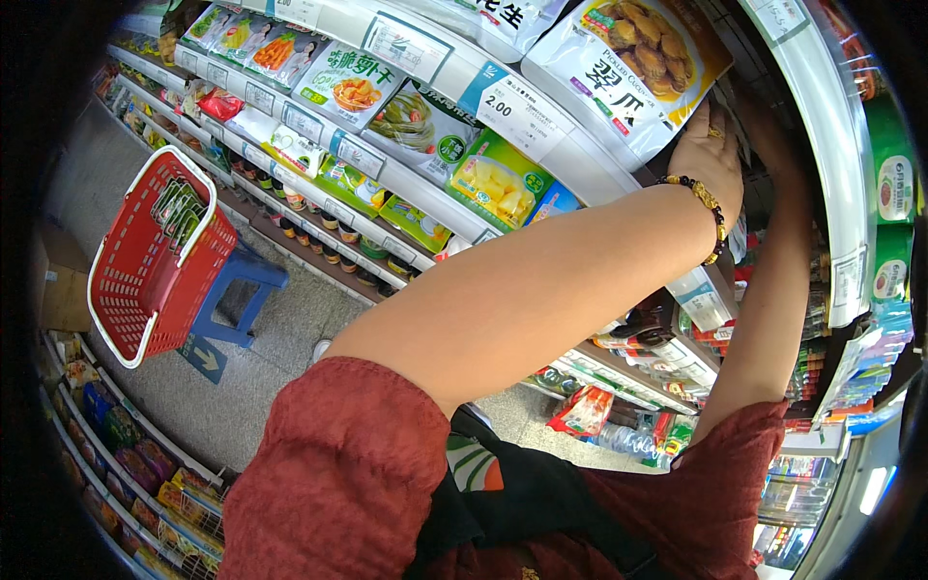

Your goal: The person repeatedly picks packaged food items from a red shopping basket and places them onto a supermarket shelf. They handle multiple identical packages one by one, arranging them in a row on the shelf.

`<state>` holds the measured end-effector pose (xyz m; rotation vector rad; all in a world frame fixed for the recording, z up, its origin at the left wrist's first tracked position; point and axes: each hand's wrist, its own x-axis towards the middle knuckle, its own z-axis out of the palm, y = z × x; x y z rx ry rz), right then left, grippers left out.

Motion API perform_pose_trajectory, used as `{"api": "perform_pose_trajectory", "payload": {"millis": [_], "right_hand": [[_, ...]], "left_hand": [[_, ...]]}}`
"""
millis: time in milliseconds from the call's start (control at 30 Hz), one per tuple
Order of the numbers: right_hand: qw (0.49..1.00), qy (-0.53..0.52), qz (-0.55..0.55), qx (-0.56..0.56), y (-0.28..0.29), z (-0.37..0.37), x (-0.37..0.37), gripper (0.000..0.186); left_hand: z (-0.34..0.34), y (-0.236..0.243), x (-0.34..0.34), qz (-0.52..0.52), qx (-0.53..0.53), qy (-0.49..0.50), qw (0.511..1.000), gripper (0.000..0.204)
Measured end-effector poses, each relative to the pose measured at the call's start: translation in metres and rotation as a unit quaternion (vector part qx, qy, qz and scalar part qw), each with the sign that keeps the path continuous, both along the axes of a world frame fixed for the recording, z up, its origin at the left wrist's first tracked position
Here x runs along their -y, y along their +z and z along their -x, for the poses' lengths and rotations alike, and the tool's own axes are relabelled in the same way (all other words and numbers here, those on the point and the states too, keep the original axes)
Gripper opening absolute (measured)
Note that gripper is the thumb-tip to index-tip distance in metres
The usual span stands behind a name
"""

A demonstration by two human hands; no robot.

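Observation:
My left arm reaches across to the upper right, a dark beaded bracelet with gold pieces (710, 215) round its wrist. My left hand (713, 164) lies along the right edge of a white pouch of pickled cucumber (623, 82) on the shelf. Its visible fingers are stretched out, one with a ring, and their tips go into shadow. Farther right, my right arm goes up into the dark gap of the shelf. There my right hand (768, 121) is dim, its fingers hidden. Another white pouch (503, 24) stands left of the cucumber pouch.
Lower shelves hold pickle packets (348, 87) and jars (324, 237) behind price-tag rails. A red basket (145, 251) with several green packets rests on a blue stool (242, 295) in the aisle. More stocked shelves (135, 464) stand at lower left. A red bag (583, 411) lies low by the shelf.

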<state>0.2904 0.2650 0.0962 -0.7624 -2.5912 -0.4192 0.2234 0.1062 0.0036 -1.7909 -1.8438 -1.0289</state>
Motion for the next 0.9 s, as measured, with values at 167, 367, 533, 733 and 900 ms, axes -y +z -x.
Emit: {"api": "perform_pose_trajectory", "payload": {"millis": [167, 367, 533, 733, 900], "right_hand": [[0.996, -0.018, -0.09, 0.004, 0.007, -0.018, 0.017, 0.043], [0.995, -0.005, 0.01, -0.096, -0.036, -0.051, 0.159, 0.037], [0.918, 0.255, 0.216, -0.213, -0.174, -0.039, 0.268, 0.019], [0.863, 0.273, 0.424, -0.031, -0.266, 0.098, 0.336, 0.008], [0.814, 0.308, 0.492, 0.038, -0.308, 0.226, 0.364, 0.008]], "left_hand": [[-0.006, 0.015, 0.023, -0.012, -0.015, -0.051, 0.998, 0.042], [0.02, -0.028, 0.163, -0.194, 0.049, -0.291, 0.936, 0.018], [0.108, -0.133, 0.279, 0.012, 0.264, -0.144, 0.954, 0.019], [0.23, -0.211, 0.376, -0.017, 0.419, 0.23, 0.878, 0.011], [0.347, -0.279, 0.437, 0.033, 0.424, 0.412, 0.806, 0.013]]}}
